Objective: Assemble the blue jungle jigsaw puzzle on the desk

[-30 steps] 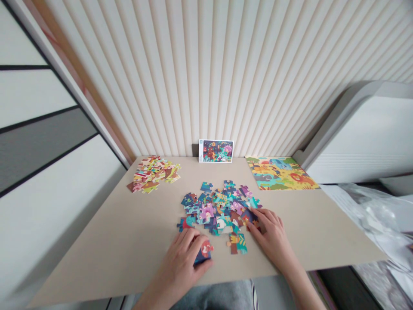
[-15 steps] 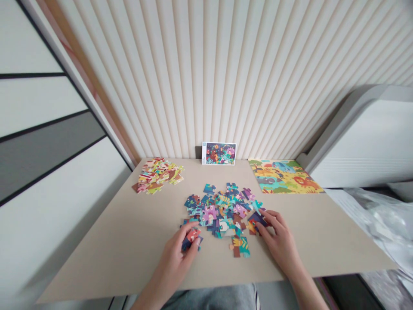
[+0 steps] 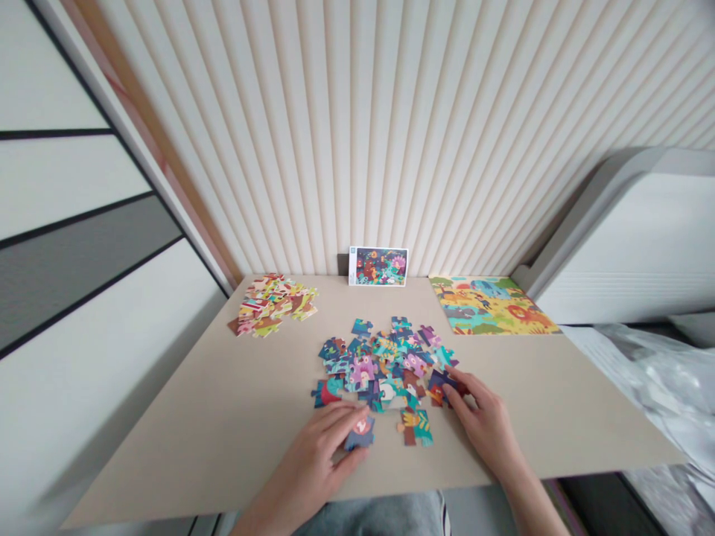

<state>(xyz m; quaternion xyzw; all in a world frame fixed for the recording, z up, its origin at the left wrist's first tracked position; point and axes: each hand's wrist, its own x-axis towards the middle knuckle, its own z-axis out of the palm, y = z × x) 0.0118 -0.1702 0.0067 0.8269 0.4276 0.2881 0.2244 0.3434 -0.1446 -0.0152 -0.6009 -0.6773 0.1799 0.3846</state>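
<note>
Left hand (image 3: 313, 458) was half closed, fingers curved over a navy jigsaw piece (image 3: 359, 435) with a red-and-white patch, thumb low on the near side. The piece was held at the front of the pile, apparently flat on the board; grip force could not be told.

Right hand (image 3: 485, 426) was partly closed, with fingers and thumb pinched around a dark jigsaw piece (image 3: 441, 385) at the right edge of the loose jigsaw pieces (image 3: 380, 365). Thin die-cut cardboard pieces with glossy printed faces and interlocking knobs were heaped unevenly at mid-table. A teal-and-yellow piece (image 3: 416, 428) was lying just beside the pile, between the hands.

A sorted heap of warm-coloured pieces (image 3: 272, 304) was placed at far left. An assembled rectangular jigsaw (image 3: 491, 305) was laid flat at far right. A printed picture card (image 3: 378, 266) was stood upright against the ribbed cream wall panel (image 3: 357, 126), between them. All of these were on a matte beige tabletop (image 3: 167, 439). Crinkled translucent plastic (image 3: 653, 394) was seen beyond the right edge, and grey trousers (image 3: 374, 517) below the near edge.
</note>
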